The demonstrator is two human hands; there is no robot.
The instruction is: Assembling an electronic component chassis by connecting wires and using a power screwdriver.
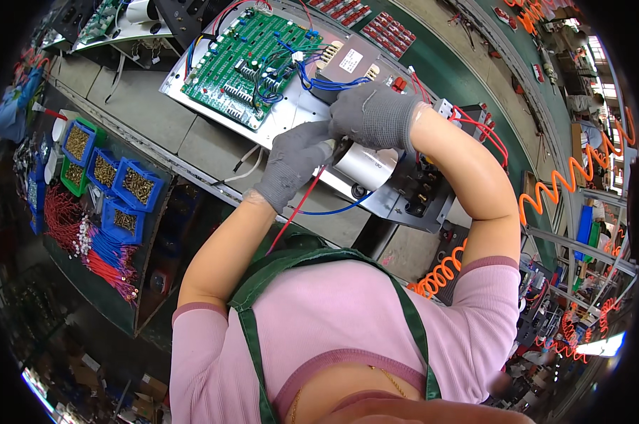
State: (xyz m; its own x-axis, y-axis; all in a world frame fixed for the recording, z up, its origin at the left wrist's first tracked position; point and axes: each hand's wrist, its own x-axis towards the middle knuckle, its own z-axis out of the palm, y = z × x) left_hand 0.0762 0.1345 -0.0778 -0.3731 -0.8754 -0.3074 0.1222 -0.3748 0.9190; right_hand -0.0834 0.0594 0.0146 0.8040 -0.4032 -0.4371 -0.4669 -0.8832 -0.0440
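Note:
Both my hands wear grey knit gloves and meet at the dark end of a silver cylinder, seemingly a capacitor [367, 167], lying on a metal chassis plate [280, 127]. My left hand [297, 161] is closed, its fingertips pinching at the upper end of a red wire [300, 205] that hangs toward my apron. Curled over the same spot, my right hand [370, 116] has its fingers closed; whatever they hold is hidden. A blue wire [341, 210] loops below the cylinder. Beyond my hands sit a green circuit board [252, 63] and a metal-cased transformer-like block [349, 59] with blue wires.
Blue bins [137, 185] of brass-coloured fasteners stand at left, with bundles of red wires [63, 219] nearby. A dark bracket with components [425, 191] is at the chassis's right end. Orange coiled hoses [577, 173] hang at right. Red parts [389, 37] lie in rows behind.

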